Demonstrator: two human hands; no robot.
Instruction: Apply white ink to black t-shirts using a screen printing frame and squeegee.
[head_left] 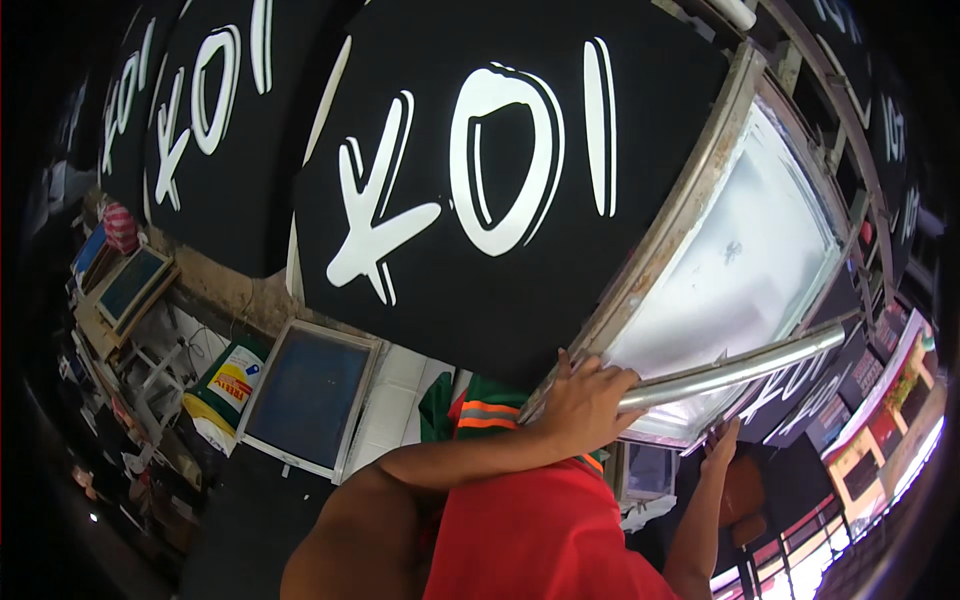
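Observation:
A wooden-edged printing screen (662,245) with a pale, translucent mesh stands tilted to the right of a black fabric piece (560,290) bearing large white painted lettering. My left hand (588,402) is closed around the screen's near left corner. Beside its fingers is the end of a long metal squeegee (745,365), which lies slantwise across the near part of the screen. At the near right corner my right hand (722,445) grips the screen's edge, its fingers partly hidden. The squeegee's underside cannot be made out.
More black pieces (215,215) with white lettering lie to the left, others (800,390) to the right. A dark-meshed frame (310,395) leans at the lower left beside a green and yellow bag (228,385). Metal rails (845,130) run along the right, near a brown seat (745,495).

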